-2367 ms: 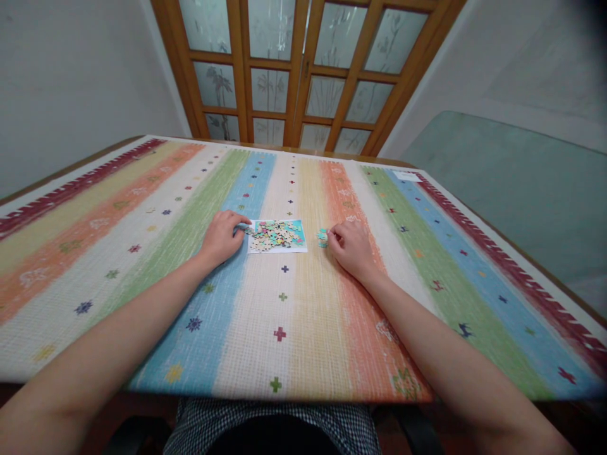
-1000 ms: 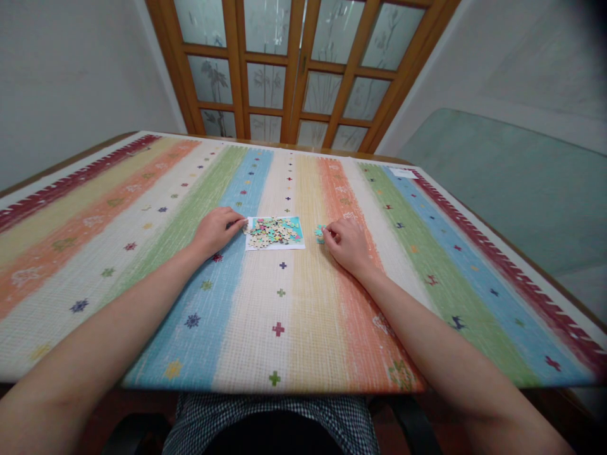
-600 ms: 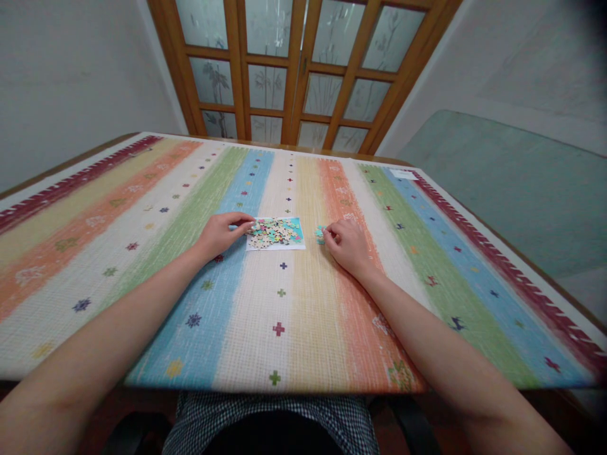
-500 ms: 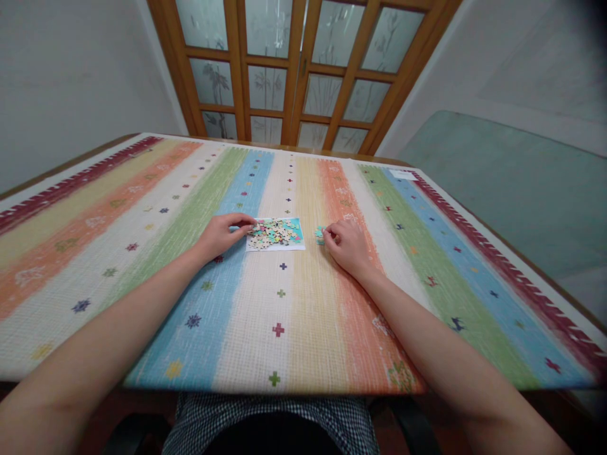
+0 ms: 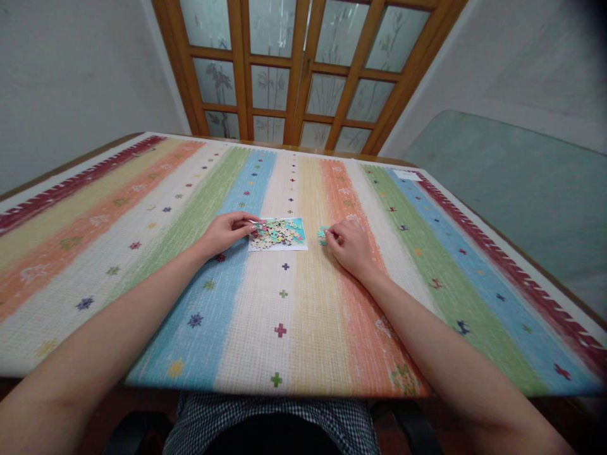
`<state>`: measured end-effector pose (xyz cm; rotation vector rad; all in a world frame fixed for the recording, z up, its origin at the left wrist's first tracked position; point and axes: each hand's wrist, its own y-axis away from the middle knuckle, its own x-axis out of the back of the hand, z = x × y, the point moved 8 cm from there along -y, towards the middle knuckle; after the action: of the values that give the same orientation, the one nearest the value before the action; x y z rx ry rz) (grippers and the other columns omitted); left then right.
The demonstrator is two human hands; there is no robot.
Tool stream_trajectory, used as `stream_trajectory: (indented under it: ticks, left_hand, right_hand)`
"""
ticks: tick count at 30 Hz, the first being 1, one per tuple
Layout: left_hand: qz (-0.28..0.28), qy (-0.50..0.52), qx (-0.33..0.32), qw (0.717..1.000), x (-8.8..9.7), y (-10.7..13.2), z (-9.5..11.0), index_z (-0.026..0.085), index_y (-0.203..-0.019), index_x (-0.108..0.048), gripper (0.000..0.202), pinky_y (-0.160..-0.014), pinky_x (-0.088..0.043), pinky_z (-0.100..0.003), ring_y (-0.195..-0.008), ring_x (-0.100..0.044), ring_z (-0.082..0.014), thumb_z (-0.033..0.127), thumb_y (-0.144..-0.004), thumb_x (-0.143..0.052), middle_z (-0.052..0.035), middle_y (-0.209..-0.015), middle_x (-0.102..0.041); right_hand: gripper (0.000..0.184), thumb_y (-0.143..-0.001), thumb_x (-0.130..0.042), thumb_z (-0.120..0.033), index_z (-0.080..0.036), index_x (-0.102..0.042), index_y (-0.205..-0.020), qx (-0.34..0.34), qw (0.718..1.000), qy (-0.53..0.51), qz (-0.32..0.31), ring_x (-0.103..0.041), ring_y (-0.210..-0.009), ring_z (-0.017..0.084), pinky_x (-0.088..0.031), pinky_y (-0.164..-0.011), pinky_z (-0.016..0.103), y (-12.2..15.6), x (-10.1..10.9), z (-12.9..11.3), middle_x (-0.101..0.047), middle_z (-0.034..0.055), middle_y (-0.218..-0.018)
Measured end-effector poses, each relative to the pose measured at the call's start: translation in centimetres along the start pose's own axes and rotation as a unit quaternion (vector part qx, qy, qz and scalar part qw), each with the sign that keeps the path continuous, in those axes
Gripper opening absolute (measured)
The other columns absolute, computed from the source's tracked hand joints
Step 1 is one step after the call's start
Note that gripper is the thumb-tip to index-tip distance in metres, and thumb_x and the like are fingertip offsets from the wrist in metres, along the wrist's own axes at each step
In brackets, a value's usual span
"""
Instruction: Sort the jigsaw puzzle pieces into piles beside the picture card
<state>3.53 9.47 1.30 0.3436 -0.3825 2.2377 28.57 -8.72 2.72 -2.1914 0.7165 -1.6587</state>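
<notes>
Pile is touched at its near edge by the left hand; cluster is met by the right hand.
Pile is spread on the card, just at the left fingertips; cluster is set on the cloth, right by the right fingertips. Left thumb and index are slightly parted, right fingers curled; whether pieces are clamped cannot be told. Handling of pieces is judged in hand; a light single-piece pinch seems called for.

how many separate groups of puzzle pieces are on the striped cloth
2: a large heap on the white-edged sheet, by the left hand, and a small teal cluster by the right hand. Some pieces may be hidden behind the hands.
</notes>
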Motion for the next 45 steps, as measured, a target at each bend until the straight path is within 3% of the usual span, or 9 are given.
stream_trajectory:
  ticks: [3, 5, 10, 17, 22, 27, 31, 37, 45]
  left_hand:
    - [-0.001, -0.025, -0.002, 1.000, 0.1, 0.0, 0.0, 0.020, -0.117, -0.075, 0.055, -0.091, -0.061, -0.041, -0.096, -0.075, -0.0261, 0.064, -0.085, -0.071, -0.0098, -0.105, -0.080]
    - [0.005, -0.099, -0.032, 0.995, 0.3, 0.0, 0.3, 0.021, -0.115, -0.076, 0.047, -0.093, -0.058, -0.042, -0.098, -0.073, -0.0260, 0.059, -0.090, -0.064, -0.0090, -0.108, -0.079]
    - [0.062, -0.281, -0.110, 0.951, 1.3, -0.1, 0.9, 0.020, -0.109, -0.078, 0.036, -0.099, -0.051, -0.044, -0.102, -0.067, -0.0265, 0.039, -0.096, -0.050, -0.0088, -0.101, -0.075]
    - [0.098, -0.340, -0.089, 0.931, 1.7, -0.5, 0.2, 0.022, -0.109, -0.075, 0.030, -0.095, -0.049, -0.043, -0.096, -0.064, -0.0266, 0.040, -0.096, -0.054, -0.0068, -0.094, -0.072]
    - [0.136, -0.375, -0.098, 0.912, 2.1, -0.4, 0.8, 0.021, -0.106, -0.076, 0.029, -0.099, -0.047, -0.047, -0.103, -0.061, -0.0288, 0.035, -0.098, -0.052, -0.0094, -0.099, -0.066]
    - [0.070, -0.360, -0.143, 0.919, 1.7, -0.1, 1.2, 0.021, -0.110, -0.075, 0.031, -0.098, -0.048, -0.044, -0.103, -0.060, -0.0278, 0.038, -0.097, -0.053, -0.0092, -0.102, -0.063]
    - [0.015, -0.385, -0.173, 0.906, 1.1, 0.4, 1.4, 0.020, -0.110, -0.076, 0.034, -0.096, -0.047, -0.044, -0.103, -0.060, -0.0283, 0.041, -0.099, -0.051, -0.0104, -0.106, -0.064]
    - [-0.019, -0.425, -0.176, 0.887, 1.0, 0.5, 1.1, 0.023, -0.108, -0.076, 0.036, -0.096, -0.045, -0.043, -0.103, -0.059, -0.0278, 0.053, -0.098, -0.059, -0.0089, -0.108, -0.064]
    - [-0.010, -0.387, -0.179, 0.905, 1.3, 0.0, 0.3, 0.024, -0.105, -0.079, 0.039, -0.095, -0.045, -0.043, -0.100, -0.059, -0.0265, 0.055, -0.101, -0.057, -0.0083, -0.102, -0.065]
  right_hand:
    - [0.031, -0.099, -0.051, -0.036, -0.024, -0.057, -0.071, 0.000, 1.000, -0.001, -0.001, -0.054, -0.081, 0.025, -0.036, -0.078, 0.041, 0.0, -0.1, 0.1, -0.065, 0.0078, -0.077]
    - [0.031, -0.099, -0.051, -0.036, -0.023, -0.057, -0.071, 0.000, 1.000, 0.002, -0.002, -0.053, -0.081, 0.025, -0.035, -0.077, 0.040, 0.0, -0.1, 0.0, -0.065, 0.0077, -0.077]
    - [0.031, -0.100, -0.052, -0.035, -0.023, -0.057, -0.072, 0.002, 1.000, 0.007, -0.002, -0.053, -0.080, 0.025, -0.035, -0.077, 0.040, -0.1, -0.1, -0.1, -0.065, 0.0076, -0.077]
    - [0.029, -0.099, -0.052, -0.034, -0.023, -0.057, -0.072, -0.002, 1.000, 0.009, -0.009, -0.054, -0.082, 0.025, -0.036, -0.079, 0.040, 0.0, -0.3, 0.1, -0.066, 0.0079, -0.079]
    - [0.030, -0.100, -0.051, -0.036, -0.024, -0.058, -0.072, -0.001, 1.000, 0.006, -0.008, -0.054, -0.082, 0.025, -0.036, -0.079, 0.041, 0.0, -0.3, 0.2, -0.065, 0.0077, -0.078]
    - [0.030, -0.099, -0.052, -0.036, -0.023, -0.058, -0.073, 0.001, 1.000, 0.000, -0.010, -0.054, -0.080, 0.025, -0.036, -0.079, 0.041, 0.0, -0.5, 0.2, -0.065, 0.0073, -0.078]
    - [0.029, -0.099, -0.052, -0.035, -0.023, -0.057, -0.073, 0.004, 1.000, 0.000, -0.010, -0.053, -0.078, 0.024, -0.035, -0.078, 0.041, 0.0, -0.4, 0.1, -0.065, 0.0070, -0.078]
    - [0.031, -0.099, -0.052, -0.035, -0.023, -0.056, -0.072, 0.001, 1.000, 0.004, -0.011, -0.054, -0.081, 0.025, -0.035, -0.079, 0.040, 0.0, -0.3, 0.0, -0.066, 0.0077, -0.079]
    - [0.032, -0.100, -0.052, -0.037, -0.023, -0.057, -0.071, 0.003, 1.000, 0.005, -0.009, -0.053, -0.080, 0.024, -0.035, -0.079, 0.040, -0.1, -0.3, -0.1, -0.066, 0.0080, -0.078]
